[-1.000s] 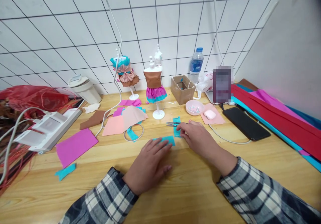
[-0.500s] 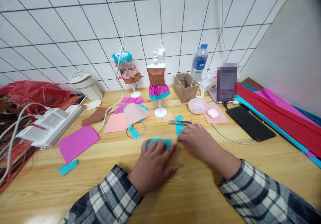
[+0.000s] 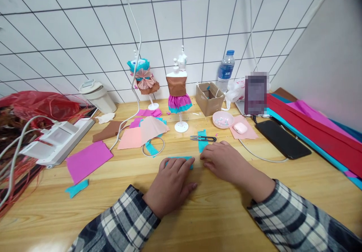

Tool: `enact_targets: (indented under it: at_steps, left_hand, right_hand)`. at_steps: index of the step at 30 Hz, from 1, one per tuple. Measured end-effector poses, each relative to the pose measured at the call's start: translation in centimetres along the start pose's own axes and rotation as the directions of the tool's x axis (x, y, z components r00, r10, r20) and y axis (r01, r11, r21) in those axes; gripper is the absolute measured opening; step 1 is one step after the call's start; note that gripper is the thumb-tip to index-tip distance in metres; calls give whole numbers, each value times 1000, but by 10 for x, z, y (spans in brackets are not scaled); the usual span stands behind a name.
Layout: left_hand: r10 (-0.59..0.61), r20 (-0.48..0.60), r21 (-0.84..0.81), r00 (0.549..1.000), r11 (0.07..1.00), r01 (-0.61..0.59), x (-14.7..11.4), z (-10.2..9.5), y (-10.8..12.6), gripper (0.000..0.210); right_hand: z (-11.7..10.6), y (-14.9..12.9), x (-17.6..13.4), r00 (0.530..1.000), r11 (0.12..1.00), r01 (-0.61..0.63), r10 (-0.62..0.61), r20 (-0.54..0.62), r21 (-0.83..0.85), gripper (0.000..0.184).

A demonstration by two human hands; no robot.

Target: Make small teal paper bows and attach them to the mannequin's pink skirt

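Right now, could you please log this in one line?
left hand: on blue strip; right hand: near scissors; scissors: across another strip

tabletop (image 3: 135, 176): smooth wood, faint sheen. turquoise strip (image 3: 191, 166): matt, papery. snips (image 3: 204, 138): metal blades. phone (image 3: 283, 139): smooth, glossy. box (image 3: 215, 105): matt cardboard. sleeve (image 3: 121, 222): cloth, soft-looking from here.

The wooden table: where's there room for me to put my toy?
There's bare wood on the table between the left sleeve and the right sleeve. Another free patch lies between the black phone and the right sleeve. It's crowded around the small scissors and right hand, and along the wall by the dress forms, box and bottle.
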State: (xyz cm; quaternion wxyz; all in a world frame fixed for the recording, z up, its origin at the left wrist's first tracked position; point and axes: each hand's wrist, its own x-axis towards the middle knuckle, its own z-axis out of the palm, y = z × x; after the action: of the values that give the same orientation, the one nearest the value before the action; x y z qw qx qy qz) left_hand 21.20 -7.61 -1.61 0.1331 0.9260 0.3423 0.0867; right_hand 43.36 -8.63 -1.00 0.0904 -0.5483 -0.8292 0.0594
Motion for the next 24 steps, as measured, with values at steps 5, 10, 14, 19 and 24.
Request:
enact_targets:
  at_steps: [5, 10, 14, 19, 24]
  left_hand:
    - [27, 23, -44, 999, 999, -26, 1, -8, -6, 25]
    - [145, 50, -92, 988, 986, -140, 0, -17, -14, 11]
    - [162, 48, -86, 986, 984, -158, -1, -16, -17, 7]
    - [127, 35, -54, 991, 991, -125, 0, -13, -15, 8]
    - [85, -5, -23, 996, 996, -85, 1, -12, -12, 11]
  right_hand:
    - [-3, 3, -1, 999, 996, -21, 25, -48, 82, 20]
    - [-5, -6, -1, 987, 979, 128, -111, -116, 158, 16]
    - [3, -23, 0, 975, 961, 223, -222, -29, 161, 15]
    - [11, -36, -3, 982, 974, 185, -188, 13, 135, 13]
    - [17, -41, -4, 989, 983, 130, -137, 51, 130, 18]
